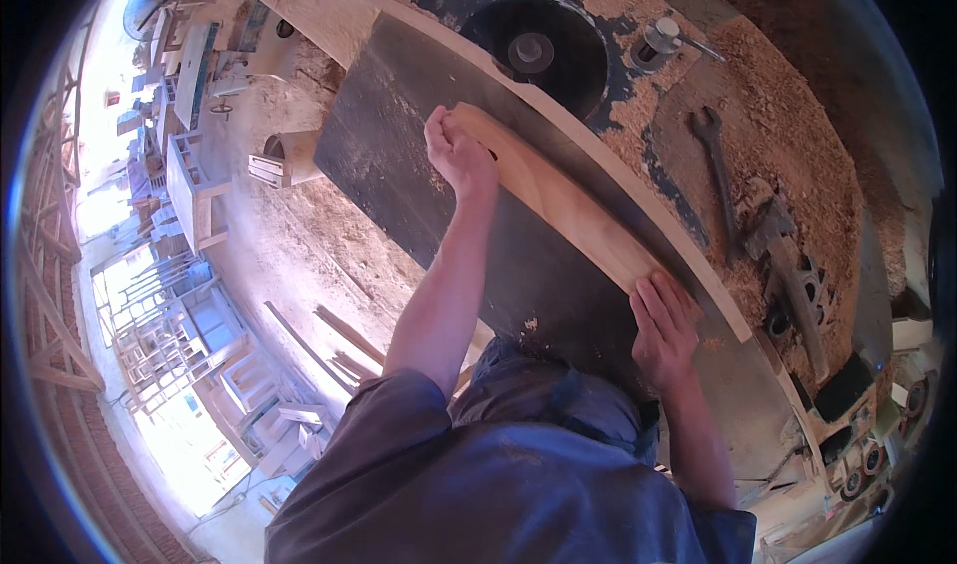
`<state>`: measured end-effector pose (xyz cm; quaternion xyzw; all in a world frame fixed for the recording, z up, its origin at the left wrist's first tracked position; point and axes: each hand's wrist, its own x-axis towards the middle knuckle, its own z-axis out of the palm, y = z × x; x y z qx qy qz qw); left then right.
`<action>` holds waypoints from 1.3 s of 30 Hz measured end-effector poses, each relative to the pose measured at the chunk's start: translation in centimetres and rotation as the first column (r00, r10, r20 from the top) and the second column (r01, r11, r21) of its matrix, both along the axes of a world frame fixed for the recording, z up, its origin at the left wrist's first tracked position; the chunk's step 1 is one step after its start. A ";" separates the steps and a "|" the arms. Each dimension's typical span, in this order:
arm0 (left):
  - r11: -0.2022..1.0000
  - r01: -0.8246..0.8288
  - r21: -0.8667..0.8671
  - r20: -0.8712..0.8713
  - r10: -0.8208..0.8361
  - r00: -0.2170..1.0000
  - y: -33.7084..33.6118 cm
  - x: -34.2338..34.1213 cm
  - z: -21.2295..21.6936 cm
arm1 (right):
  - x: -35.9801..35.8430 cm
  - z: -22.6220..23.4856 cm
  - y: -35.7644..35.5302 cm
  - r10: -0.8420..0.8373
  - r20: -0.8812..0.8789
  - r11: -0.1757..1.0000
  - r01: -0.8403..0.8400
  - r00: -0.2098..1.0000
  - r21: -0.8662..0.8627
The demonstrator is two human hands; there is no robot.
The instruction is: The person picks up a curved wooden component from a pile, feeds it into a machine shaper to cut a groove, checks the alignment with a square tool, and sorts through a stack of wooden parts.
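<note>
A smooth, light-brown wooden board [573, 205] lies on the dark, dusty table [399, 116] of a woodworking machine. My left hand [462, 155] is closed round its far left end, where a small dark spot shows in the wood. At the near right end, the fingers of my right hand [665, 327] curl over the board, with the thumb side partly hidden. Beyond the board runs a long pale wooden fence [638, 180], a strip of dark tabletop showing between the two.
Behind the fence, a round black recess holds a spindle [530, 54]. A metal clamp fitting [660, 38], an open-ended wrench [714, 165] and a hammer [795, 280] lie among wood shavings. Wooden strips [347, 335] lie on the floor at left, with workbenches and furniture frames [199, 325] further off.
</note>
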<state>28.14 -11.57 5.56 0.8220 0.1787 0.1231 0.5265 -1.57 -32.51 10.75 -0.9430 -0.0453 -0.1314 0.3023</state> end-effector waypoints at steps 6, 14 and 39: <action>0.995 -0.022 -0.097 0.032 0.025 0.999 -0.5 0.4 0.1 | 0.5 -0.1 0.1 -0.010 -0.022 1.000 0.010 1.000 0.003; 0.947 0.035 -0.320 0.125 0.006 0.992 -0.8 1.0 -1.2 | 1.2 0.4 0.0 -0.013 -0.072 1.000 0.015 0.997 0.026; 0.993 -0.009 -0.115 0.109 0.021 0.994 -2.5 3.7 -0.7 | 2.8 0.0 -0.1 -0.048 -0.044 0.998 0.045 0.998 -0.052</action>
